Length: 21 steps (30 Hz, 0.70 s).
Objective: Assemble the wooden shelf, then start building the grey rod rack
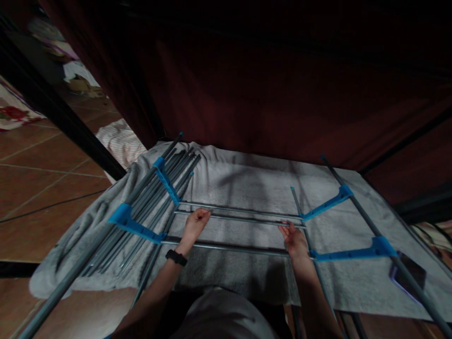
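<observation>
A partly built rack of grey metal rods and blue plastic connectors lies on a grey towel [247, 179]. My left hand [196, 222] is closed around the left end of a thin grey rod [243, 219]. At the same rod's right end, my right hand [294, 238] grips it beside the right blue bracket [326, 205]. Two more crossbars run parallel, one above and one below. A black watch sits on my left wrist.
A bundle of loose grey rods [158, 197] leans over the left blue bracket [136, 226]. A phone [406, 275] lies on the towel at the right. Dark red fabric hangs behind. Tiled floor and a black bar are on the left.
</observation>
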Motion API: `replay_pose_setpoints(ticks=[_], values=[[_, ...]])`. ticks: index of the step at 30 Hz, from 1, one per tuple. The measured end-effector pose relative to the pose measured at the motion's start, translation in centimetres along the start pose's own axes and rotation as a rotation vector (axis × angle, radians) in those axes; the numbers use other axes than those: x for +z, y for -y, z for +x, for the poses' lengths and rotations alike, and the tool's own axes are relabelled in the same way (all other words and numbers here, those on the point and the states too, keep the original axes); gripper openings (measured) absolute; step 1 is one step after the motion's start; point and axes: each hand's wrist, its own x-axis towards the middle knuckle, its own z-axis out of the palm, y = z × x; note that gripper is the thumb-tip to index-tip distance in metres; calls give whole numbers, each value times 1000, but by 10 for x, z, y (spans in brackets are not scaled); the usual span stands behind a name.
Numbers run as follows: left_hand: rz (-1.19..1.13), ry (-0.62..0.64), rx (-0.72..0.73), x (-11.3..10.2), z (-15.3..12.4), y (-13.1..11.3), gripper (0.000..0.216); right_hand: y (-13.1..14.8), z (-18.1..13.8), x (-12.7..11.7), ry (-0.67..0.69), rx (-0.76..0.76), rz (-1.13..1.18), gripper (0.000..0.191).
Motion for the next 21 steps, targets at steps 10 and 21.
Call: replay_pose_setpoints(ticks=[10,21], values=[[825,90,473,-1,-9,-3,11,1,-3,1,7,-40,11,13],[1215,175,502,6,-15,-9,26,3,-8,3,33,-37,39,9]])
